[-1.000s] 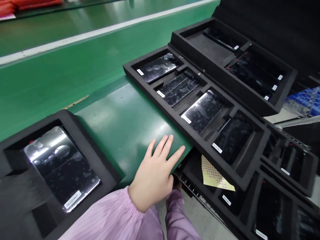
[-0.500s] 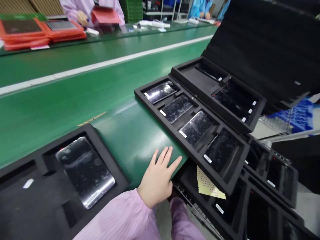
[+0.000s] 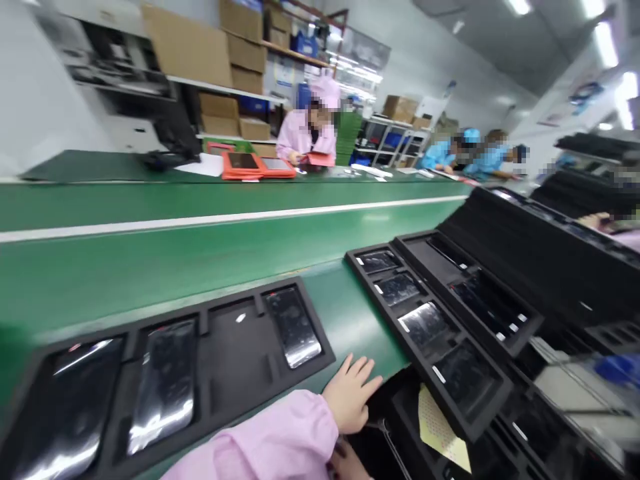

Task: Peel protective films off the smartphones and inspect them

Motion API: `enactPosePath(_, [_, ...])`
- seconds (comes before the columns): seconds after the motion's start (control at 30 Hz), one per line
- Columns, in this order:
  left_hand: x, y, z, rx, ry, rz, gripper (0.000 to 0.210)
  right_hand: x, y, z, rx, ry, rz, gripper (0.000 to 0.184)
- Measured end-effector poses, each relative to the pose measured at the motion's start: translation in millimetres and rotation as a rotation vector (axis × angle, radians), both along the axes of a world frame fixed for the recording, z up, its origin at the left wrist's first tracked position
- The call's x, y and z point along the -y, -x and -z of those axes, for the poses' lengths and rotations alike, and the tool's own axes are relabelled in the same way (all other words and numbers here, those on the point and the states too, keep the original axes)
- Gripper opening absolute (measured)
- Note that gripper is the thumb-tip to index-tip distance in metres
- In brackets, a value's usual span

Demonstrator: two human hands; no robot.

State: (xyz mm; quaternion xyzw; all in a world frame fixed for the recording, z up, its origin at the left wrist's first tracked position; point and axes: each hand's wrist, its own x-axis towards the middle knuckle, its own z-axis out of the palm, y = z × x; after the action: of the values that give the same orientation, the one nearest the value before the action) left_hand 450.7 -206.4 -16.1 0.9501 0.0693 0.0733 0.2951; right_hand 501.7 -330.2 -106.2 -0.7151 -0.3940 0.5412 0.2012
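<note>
My left hand (image 3: 350, 395) lies palm down on the edge of the green bench, fingers spread, holding nothing. Beneath the pink cuff, part of my right hand (image 3: 349, 461) shows in shadow; its fingers are mostly hidden. Left of my hands lies a black foam tray (image 3: 295, 381) with three glossy dark phone screens, one being the rightmost phone screen (image 3: 293, 325). Another slot holds only a small white scrap (image 3: 241, 318). To the right, a second foam tray (image 3: 383, 300) sits at an angle with several labelled phone screens, such as one phone screen (image 3: 427, 327).
More foam trays (image 3: 530, 330) and a tall black foam stack (image 3: 540, 247) crowd the right. A yellow dotted sheet (image 3: 440, 427) hangs below the angled tray. Across the green bench (image 3: 200, 250), a person in pink (image 3: 300, 137) works beside red-orange trays (image 3: 240, 167). Others in blue sit farther right.
The view has tilted up and widened, bringing more of the left tray and the room into sight. My left hand still rests on the bench edge; part of my right hand now shows below it.
</note>
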Motion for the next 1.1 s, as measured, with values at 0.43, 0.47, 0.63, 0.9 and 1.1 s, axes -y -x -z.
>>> enactPosePath(0.43, [-29,293,-64.9,0.05,0.582,-0.524,0.048,-109,10,-169.8,0.211,-0.267,-0.312,0.049])
enactPosePath(0.47, [-36,311,-67.8,0.093,0.589,-0.663,0.045,-127,14,-173.0,0.32,-0.346,-0.284,0.049])
enactPosePath(0.63, [-66,355,-56.2,0.194,0.407,-1.122,0.046,-216,46,-151.3,0.739,-0.451,-0.161,0.069])
enactPosePath(0.9, [-130,318,-58.4,-0.218,-0.037,-0.912,0.048,-256,58,-137.4,0.987,-0.357,-0.095,0.091])
enactPosePath(1.1, [-175,304,-58.7,-0.316,-0.088,-0.997,0.051,-261,62,-135.6,1.05,-0.37,-0.085,0.096])
